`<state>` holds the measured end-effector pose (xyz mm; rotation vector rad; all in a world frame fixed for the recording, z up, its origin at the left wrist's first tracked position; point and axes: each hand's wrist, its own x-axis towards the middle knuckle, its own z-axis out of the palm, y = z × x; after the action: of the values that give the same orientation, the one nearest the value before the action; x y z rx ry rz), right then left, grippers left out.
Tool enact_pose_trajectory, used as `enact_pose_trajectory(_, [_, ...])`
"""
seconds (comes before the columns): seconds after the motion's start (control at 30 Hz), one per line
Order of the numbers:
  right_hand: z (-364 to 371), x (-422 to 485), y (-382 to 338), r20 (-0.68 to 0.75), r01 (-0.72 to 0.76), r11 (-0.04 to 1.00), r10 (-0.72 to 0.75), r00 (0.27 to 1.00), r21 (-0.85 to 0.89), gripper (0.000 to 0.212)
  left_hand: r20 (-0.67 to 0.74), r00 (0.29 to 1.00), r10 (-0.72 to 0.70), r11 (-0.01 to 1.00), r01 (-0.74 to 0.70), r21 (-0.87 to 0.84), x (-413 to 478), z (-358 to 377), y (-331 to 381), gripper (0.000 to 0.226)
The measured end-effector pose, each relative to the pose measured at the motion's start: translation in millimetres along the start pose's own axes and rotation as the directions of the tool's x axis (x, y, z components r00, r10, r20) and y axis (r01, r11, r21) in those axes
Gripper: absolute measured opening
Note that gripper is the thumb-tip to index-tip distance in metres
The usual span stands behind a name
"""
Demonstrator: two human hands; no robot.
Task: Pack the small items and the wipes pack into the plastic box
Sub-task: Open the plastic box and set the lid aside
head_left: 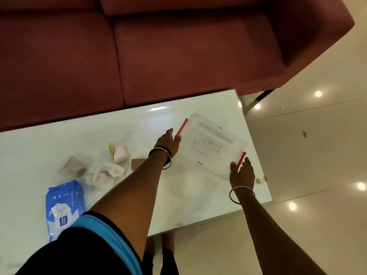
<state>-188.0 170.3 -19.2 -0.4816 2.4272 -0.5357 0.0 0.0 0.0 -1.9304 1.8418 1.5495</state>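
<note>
A clear plastic box (212,143) with its lid on and two red side latches lies on the right part of the white table (59,139). My left hand (168,142) touches the far-left red latch (181,128). My right hand (242,173) has its fingers on the near-right red latch (241,160). The blue wipes pack (63,205) lies at the table's near left. Small items sit between them: a white and yellow bundle (119,152), crumpled white cloth (105,174), a brown cardboard tube (138,162) and a small brownish packet (74,166).
A dark red sofa (158,46) runs along the table's far side. The table's right edge drops to a glossy tiled floor (317,155). A small tan scrap (258,181) lies near the right edge. My black and blue sleeve (89,245) covers the near left.
</note>
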Motion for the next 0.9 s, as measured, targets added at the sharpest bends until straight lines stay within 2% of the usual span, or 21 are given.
enact_pose_trajectory(0.13, [6.2, 13.0, 5.1, -0.008, -0.062, 0.993, 0.063, 0.998, 0.098, 0.038, 0.037, 0.999, -0.033, 0.995, 0.037, -0.095, 12.9, 8.0, 7.0, 0.041])
enact_pose_trajectory(0.23, [7.7, 12.5, 12.0, -0.049, -0.061, 0.989, 0.069, 0.996, 0.135, 0.035, 0.031, 0.999, -0.04, 0.986, 0.044, -0.163, 12.3, 8.6, 3.8, 0.033])
enact_pose_trajectory(0.37, [1.6, 4.0, 21.1, -0.084, -0.099, 0.977, 0.117, 0.99, 0.189, 0.035, 0.088, 0.992, -0.095, 0.902, 0.123, -0.414, -7.0, 3.7, -7.2, 0.027])
enact_pose_trajectory(0.5, [-6.0, -21.2, 32.1, -0.097, -0.034, 0.988, 0.048, 0.994, 0.148, 0.033, 0.082, 0.989, -0.125, 0.825, 0.15, -0.545, -46.0, 1.6, -39.2, 0.011])
enact_pose_trajectory(0.73, [1.1, -85.4, 43.4, -0.008, 0.104, 0.973, -0.105, 0.994, 0.205, 0.032, 0.042, 0.966, -0.254, 0.714, 0.217, -0.666, -134.0, 3.1, -137.2, 0.016])
enact_pose_trajectory(0.9, [37.1, -120.6, 39.5, 0.078, 0.156, 0.971, -0.173, 0.982, 0.182, 0.027, -0.056, 0.928, -0.369, 0.675, 0.226, -0.703, -172.1, -5.5, -194.6, 0.019])
